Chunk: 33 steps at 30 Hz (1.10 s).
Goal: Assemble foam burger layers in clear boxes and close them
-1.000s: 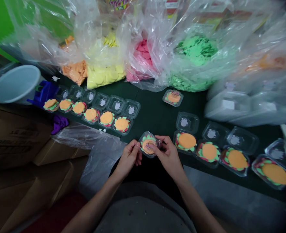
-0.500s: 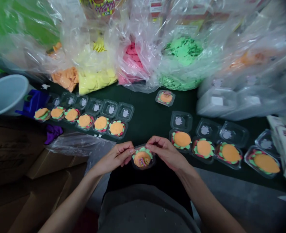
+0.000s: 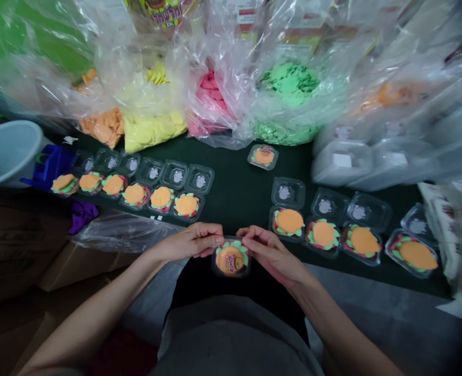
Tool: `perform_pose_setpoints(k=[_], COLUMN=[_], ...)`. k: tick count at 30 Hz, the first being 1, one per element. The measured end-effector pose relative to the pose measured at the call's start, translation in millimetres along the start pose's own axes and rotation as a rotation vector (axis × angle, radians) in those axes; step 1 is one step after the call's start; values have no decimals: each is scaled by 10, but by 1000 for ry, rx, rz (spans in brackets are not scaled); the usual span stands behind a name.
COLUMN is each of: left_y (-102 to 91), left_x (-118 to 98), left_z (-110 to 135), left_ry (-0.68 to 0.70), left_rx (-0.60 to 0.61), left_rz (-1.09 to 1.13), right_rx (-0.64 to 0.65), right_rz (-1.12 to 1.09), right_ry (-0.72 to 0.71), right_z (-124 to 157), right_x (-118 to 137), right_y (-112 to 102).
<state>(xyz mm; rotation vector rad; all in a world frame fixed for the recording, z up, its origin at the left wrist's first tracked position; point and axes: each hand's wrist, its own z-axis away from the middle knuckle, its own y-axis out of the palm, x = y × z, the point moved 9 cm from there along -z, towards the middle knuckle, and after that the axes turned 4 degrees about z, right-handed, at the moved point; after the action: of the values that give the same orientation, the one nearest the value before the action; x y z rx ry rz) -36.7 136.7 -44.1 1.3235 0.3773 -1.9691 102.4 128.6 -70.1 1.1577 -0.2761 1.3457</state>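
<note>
At the top edge a bag label (image 3: 164,11) shows red and yellow lettering that is cut off and cannot be read. The closed box (image 3: 231,258) in the hands carries a small colourful sticker on its lid, its print too small to make out. This clear plastic box, with an orange disc and green petals inside, is held just above the person's lap at the near edge of the dark table (image 3: 239,188). The left hand (image 3: 194,243) pinches its upper left rim, fingers together on the plastic; the right hand (image 3: 270,250) pinches the upper right rim the same way, so the box hangs below and between the fingertips. Open boxes in a row on the left (image 3: 135,194) and on the right (image 3: 325,233) hold the same orange discs, and each raised lid bears a pale mark that is too blurred to read. Behind, bags of yellow (image 3: 152,130), pink (image 3: 211,99) and green (image 3: 289,89) pieces are veiled by crumpled film; the far right is smeared
</note>
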Motion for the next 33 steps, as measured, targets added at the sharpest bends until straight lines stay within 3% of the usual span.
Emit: perform_pose_setpoints(k=[4,10,15,17,19,22,24,30,33], left_y=[29,116,190,160,77,10,62,209,181], left_x=[-41,-42,-195,-247,-286,-292,-240,24,82], left_z=[-49,-149,-284,-315,-290,-120,-7,-57,-137], left_ry=[-20,-75,-15,26,71,102,104,136,180], left_rx=[68,153,210,153,2,-247,-328,-412,-525], left_rz=[-42,-68,-127,-169,-244,-388,-380,150,263], right_rx=[138,217,265,210,122,-40,-120,-187,-233], right_rz=[-13,150,196,169,108,-1,-63,-136,-181], right_ry=[87,149,162,132,86,32,16,3,-17], right_z=[112,164,127,110,104,124,146,160,129], right_x=[-61,-94,-204,-212,-173,-83,-42,-37,-53], right_y=[83,153,270,228,147,2,-55,-65,-90])
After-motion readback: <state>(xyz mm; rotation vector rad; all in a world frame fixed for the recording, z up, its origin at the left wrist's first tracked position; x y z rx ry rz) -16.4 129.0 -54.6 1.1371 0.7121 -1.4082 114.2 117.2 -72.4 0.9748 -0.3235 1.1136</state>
